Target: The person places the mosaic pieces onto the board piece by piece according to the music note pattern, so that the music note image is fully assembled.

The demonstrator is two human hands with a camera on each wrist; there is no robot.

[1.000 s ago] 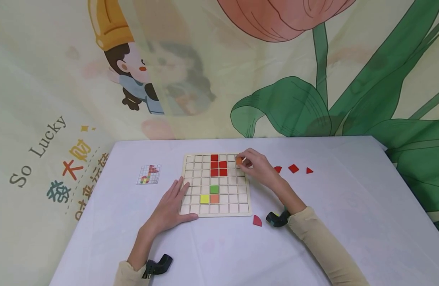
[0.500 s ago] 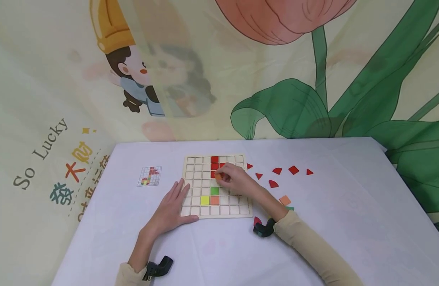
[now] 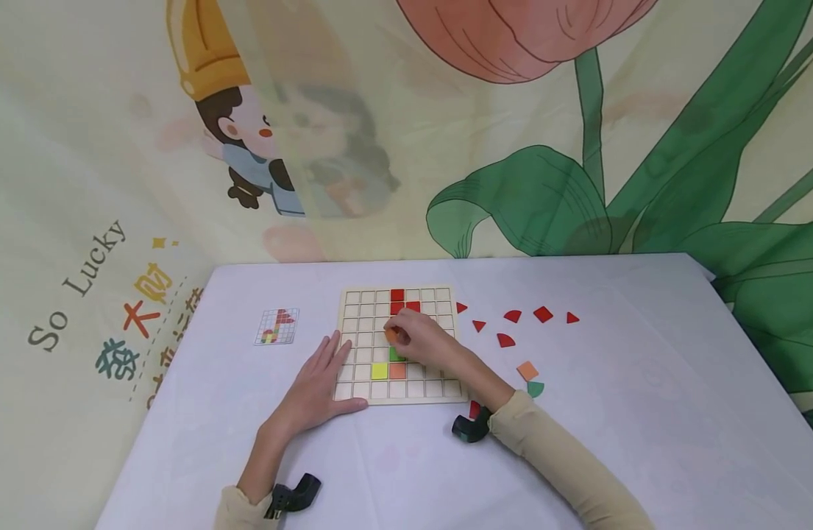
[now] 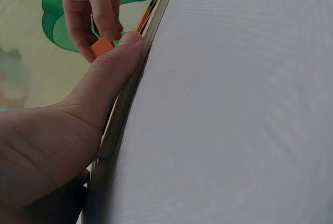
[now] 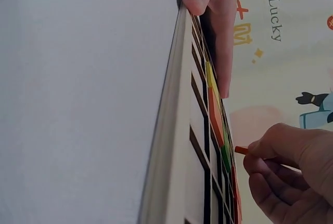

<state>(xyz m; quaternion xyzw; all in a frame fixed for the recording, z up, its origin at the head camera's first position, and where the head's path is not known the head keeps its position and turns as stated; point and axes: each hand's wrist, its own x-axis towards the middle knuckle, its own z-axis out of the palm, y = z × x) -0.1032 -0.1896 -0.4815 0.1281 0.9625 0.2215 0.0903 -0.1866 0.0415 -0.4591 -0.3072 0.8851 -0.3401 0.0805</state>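
A pale wooden grid board (image 3: 360, 395) lies on the white table, with red, green, yellow and orange square tiles set in some cells. My right hand (image 3: 422, 338) pinches an orange tile (image 3: 391, 336) between thumb and fingertips, over the cell just beyond the green tile (image 3: 396, 354). In the right wrist view this orange tile (image 5: 241, 150) is held a little above the board's face. My left hand (image 3: 313, 379) lies with straight fingers on the board's left edge, its thumb along the near left corner. The yellow tile (image 3: 379, 371) sits beside a set orange tile (image 3: 397, 371).
Left of the board lies a small card (image 3: 277, 326) printed with a coloured grid. Loose pieces lie to the right: several red ones, such as a red square (image 3: 543, 314), plus an orange square (image 3: 527, 370) and a green quarter-circle (image 3: 535, 389). A printed cloth hangs behind the table.
My right hand has carried the orange tile leftward from the board's right edge, then slightly nearer, to above the green tile's column. My left hand has stayed in place.
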